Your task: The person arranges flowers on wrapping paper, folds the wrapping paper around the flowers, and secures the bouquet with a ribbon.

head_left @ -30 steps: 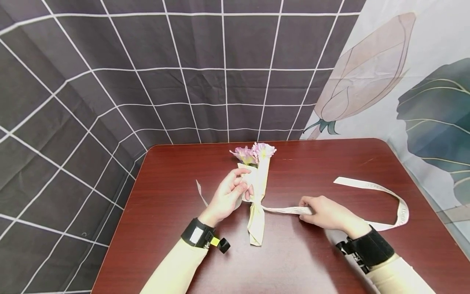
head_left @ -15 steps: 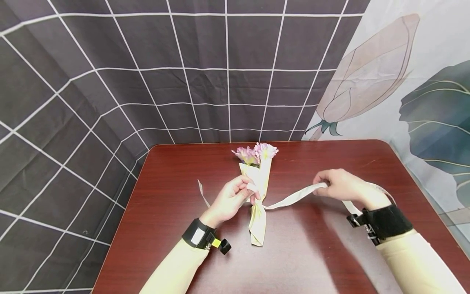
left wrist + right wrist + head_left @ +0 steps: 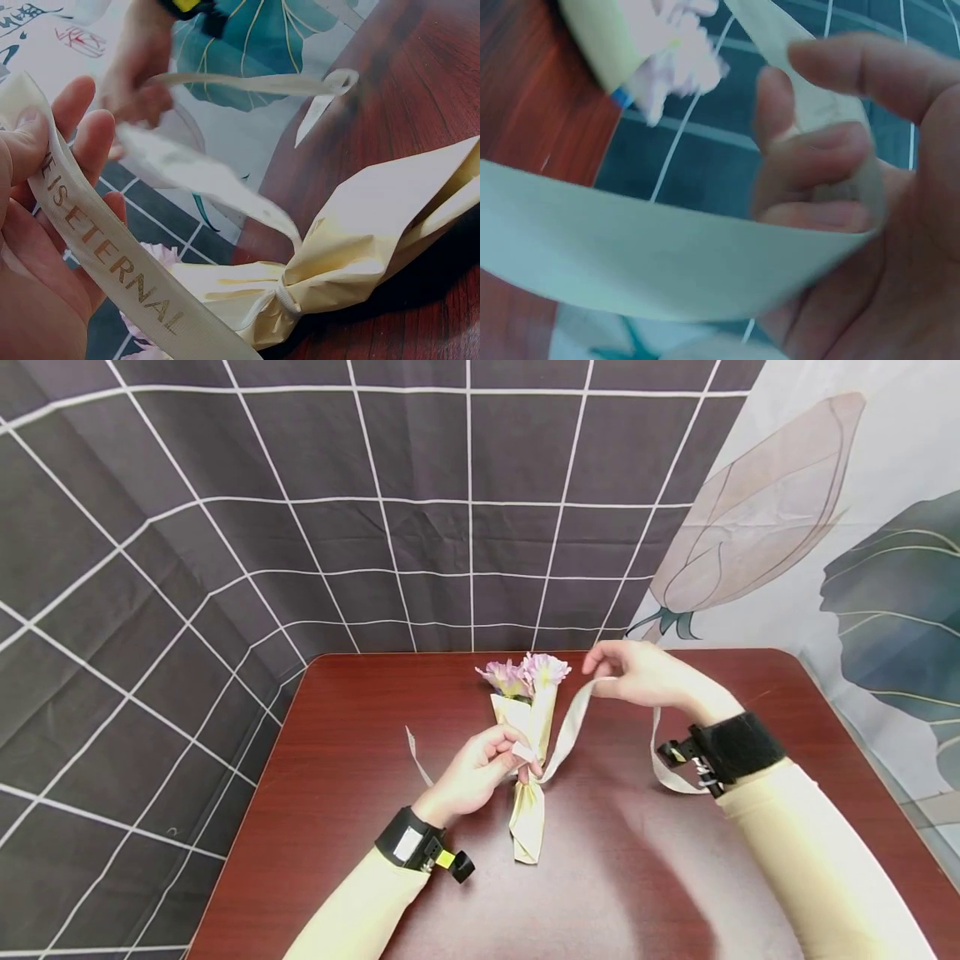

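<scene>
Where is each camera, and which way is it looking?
Head: on the person's head, looking forward and down at the dark red wooden table; both hands and sleeves show.
Left wrist: beside the left hand, facing the cream paper-wrapped bouquet; its fingers show.
Right wrist: under the right hand, looking up; its fingers show.
Shared: all three see the cream ribbon.

Bouquet (image 3: pixel 528 752) lies on table (image 3: pixel 645 877), ribbon (image 3: pixel 570 727) to its right.
</scene>
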### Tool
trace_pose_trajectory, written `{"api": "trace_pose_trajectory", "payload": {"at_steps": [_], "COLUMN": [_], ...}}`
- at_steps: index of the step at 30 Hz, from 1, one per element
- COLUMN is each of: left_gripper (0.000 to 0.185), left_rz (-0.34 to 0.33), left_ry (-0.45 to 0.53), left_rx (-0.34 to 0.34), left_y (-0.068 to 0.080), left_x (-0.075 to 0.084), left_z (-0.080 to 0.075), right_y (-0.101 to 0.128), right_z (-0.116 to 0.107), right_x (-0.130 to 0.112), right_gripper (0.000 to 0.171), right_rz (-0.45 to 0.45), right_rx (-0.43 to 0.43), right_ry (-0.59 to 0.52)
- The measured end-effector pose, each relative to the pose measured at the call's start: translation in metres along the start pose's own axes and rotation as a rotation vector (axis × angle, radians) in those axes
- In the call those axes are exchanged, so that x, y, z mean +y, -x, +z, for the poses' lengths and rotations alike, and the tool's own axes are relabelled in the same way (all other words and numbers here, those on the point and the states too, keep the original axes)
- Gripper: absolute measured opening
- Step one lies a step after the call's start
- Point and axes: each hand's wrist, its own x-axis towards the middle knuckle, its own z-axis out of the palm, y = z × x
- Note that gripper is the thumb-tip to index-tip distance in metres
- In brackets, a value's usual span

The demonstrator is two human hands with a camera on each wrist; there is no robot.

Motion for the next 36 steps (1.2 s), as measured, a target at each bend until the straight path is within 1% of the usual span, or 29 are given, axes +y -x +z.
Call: {"api": "trace_pose_trajectory", "payload": {"at_steps": [1, 4, 6, 8, 10, 12, 15, 17, 20, 22, 24, 25, 29, 31, 33, 36], "left_gripper": [0.01, 0.012, 0.013, 0.012, 0.013, 0.013, 0.015, 0.015, 0.012, 0.01, 0.009, 0.009, 0.01, 0.011, 0.011, 0.012], "left_rz": [0.001, 0.009, 0.012, 0.017, 0.017, 0.011, -0.001, -0.006, -0.004, -0.005, -0.004, -0.005, -0.003, -0.002, -0.001, 0.001], "left_ry": [0.007, 0.022, 0.021, -0.002, -0.037, -0.055, -0.058, -0.045, -0.029, -0.011, -0.002, 0.003, 0.026, 0.035, 0.031, 0.023], "left_rx": [-0.011, -0.043, -0.06, -0.073, -0.077, -0.073, -0.061, -0.057, -0.062, -0.07, -0.074, -0.075, -0.076, -0.079, -0.082, -0.094], "left_y": [0.0, -0.002, -0.003, -0.003, -0.003, -0.003, -0.002, -0.002, -0.002, -0.002, -0.002, -0.003, -0.002, -0.003, -0.003, -0.003], "left_x": [-0.001, -0.002, -0.003, -0.003, -0.004, -0.004, -0.005, -0.006, -0.008, -0.009, -0.01, -0.01, -0.011, -0.01, -0.009, -0.009], "left_z": [0.001, 0.004, 0.006, 0.007, 0.009, 0.009, 0.01, 0.01, 0.01, 0.011, 0.012, 0.012, 0.012, 0.013, 0.013, 0.015], "right_y": [-0.006, -0.023, -0.033, -0.042, -0.049, -0.054, -0.059, -0.062, -0.064, -0.065, -0.066, -0.066, -0.065, -0.064, -0.063, -0.062], "right_z": [0.001, 0.008, 0.011, 0.013, 0.014, 0.013, 0.011, 0.011, 0.012, 0.011, 0.009, 0.007, 0.005, 0.009, 0.015, 0.027], "right_x": [-0.007, -0.029, -0.045, -0.061, -0.074, -0.084, -0.094, -0.098, -0.102, -0.105, -0.109, -0.11, -0.118, -0.122, -0.125, -0.13], "right_gripper": [0.018, 0.014, 0.012, 0.013, 0.016, 0.023, 0.032, 0.036, 0.035, 0.035, 0.038, 0.039, 0.041, 0.037, 0.031, 0.027], "right_rz": [-0.016, -0.064, -0.084, -0.088, -0.09, -0.101, -0.147, -0.206, -0.301, -0.353, -0.394, -0.413, -0.474, -0.491, -0.518, -0.55], "right_rx": [0.013, 0.058, 0.065, 0.043, 0.001, -0.047, -0.099, -0.121, -0.159, -0.157, -0.109, -0.064, 0.185, 0.276, 0.33, 0.369], "right_ry": [0.009, 0.091, 0.148, 0.187, 0.198, 0.178, 0.101, 0.047, -0.034, -0.062, -0.046, -0.014, 0.188, 0.261, 0.312, 0.377]}}
